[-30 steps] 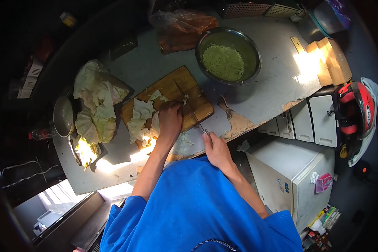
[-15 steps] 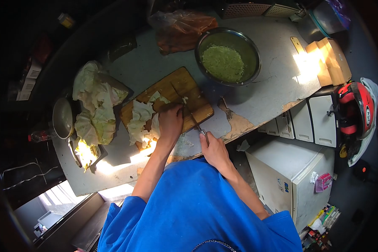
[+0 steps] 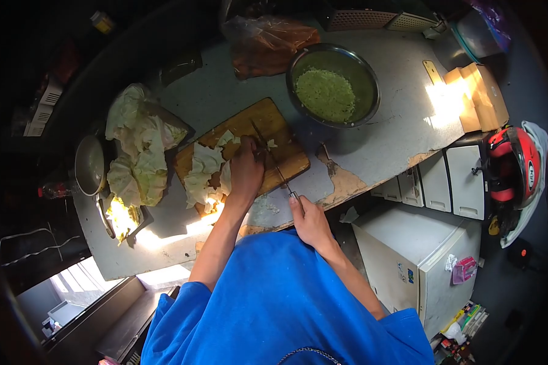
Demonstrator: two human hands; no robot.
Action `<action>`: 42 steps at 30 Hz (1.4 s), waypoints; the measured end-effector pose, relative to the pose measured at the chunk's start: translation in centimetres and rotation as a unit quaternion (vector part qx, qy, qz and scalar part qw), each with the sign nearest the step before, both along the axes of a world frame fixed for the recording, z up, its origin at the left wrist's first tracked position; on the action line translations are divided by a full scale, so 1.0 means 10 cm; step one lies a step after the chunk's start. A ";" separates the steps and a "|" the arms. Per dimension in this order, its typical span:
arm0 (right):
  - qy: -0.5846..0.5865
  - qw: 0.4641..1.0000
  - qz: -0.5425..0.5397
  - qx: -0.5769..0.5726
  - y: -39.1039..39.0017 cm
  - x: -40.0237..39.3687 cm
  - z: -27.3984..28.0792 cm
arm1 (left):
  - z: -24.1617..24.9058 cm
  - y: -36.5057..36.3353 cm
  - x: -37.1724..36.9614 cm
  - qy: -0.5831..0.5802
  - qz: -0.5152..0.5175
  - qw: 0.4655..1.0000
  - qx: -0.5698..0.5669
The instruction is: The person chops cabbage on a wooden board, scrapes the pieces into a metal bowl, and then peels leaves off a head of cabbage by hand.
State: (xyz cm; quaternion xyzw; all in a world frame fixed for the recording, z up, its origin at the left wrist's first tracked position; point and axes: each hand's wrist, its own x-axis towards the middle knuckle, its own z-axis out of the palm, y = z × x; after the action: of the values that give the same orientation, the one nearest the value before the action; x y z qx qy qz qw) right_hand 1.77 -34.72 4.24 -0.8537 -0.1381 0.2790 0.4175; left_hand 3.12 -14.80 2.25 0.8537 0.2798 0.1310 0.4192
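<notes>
My right hand (image 3: 310,222) is closed round the handle of a kitchen knife (image 3: 274,160). The blade lies slanting across a wooden cutting board (image 3: 273,115), its tip toward the far edge. Just left of the blade, my left hand (image 3: 247,173) presses curled fingers down on cabbage leaves; its fingertips are partly hidden. Pale cabbage leaves (image 3: 202,170) spread over the board's left part, some beside my left wrist. A small cabbage scrap (image 3: 271,144) sits right of the blade.
A metal bowl (image 3: 374,97) of finely chopped green stuff (image 3: 324,94) stands beyond the board. More cabbage leaves (image 3: 141,143) and a pan (image 3: 90,164) are at left. Behind is a plastic bag (image 3: 268,48) with orange-brown contents. The table's front edge (image 3: 347,182) is chipped.
The knife blade now lies farther toward the board's far edge, and more of it shows. My left hand has shifted slightly away from me and left. The view has moved a little.
</notes>
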 end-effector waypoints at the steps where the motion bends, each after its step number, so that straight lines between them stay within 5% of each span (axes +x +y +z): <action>1: 0.004 1.000 -0.001 -0.002 0.01 0.00 0.00 | -0.01 0.01 0.00 -0.003 -0.006 1.000 0.007; 10: -0.046 0.996 0.021 -0.077 0.12 0.01 -0.07 | -0.04 0.06 -0.07 -0.010 -0.056 0.997 0.056; 17: 0.015 1.000 -0.005 -0.022 0.13 0.09 -0.05 | -0.04 0.05 -0.10 -0.026 -0.024 0.999 0.025; 20: -0.012 1.000 -0.009 0.000 0.05 0.01 -0.04 | -0.02 0.07 -0.09 -0.011 -0.021 1.000 0.000; 25: 0.008 1.000 -0.010 0.005 -0.01 0.00 0.05 | 0.11 0.16 -0.12 0.054 -0.127 0.980 0.145; 32: 0.015 1.000 -0.016 0.004 -0.05 0.00 0.07 | 0.24 0.17 -0.24 0.108 -0.124 0.983 0.086; 37: 0.018 0.999 -0.021 0.019 -0.08 -0.03 0.09 | -0.04 0.17 -0.26 0.005 -0.150 0.967 0.208; 42: 0.022 0.999 -0.015 0.023 -0.06 -0.04 0.12 | -0.08 0.20 -0.15 0.020 -0.123 0.980 0.152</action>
State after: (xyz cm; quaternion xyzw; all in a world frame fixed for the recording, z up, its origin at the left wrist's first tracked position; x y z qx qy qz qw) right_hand 1.40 -35.34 5.46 -0.8393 -0.1223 0.2886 0.4442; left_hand 1.58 -12.79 1.45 0.9378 0.1579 0.1024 0.2917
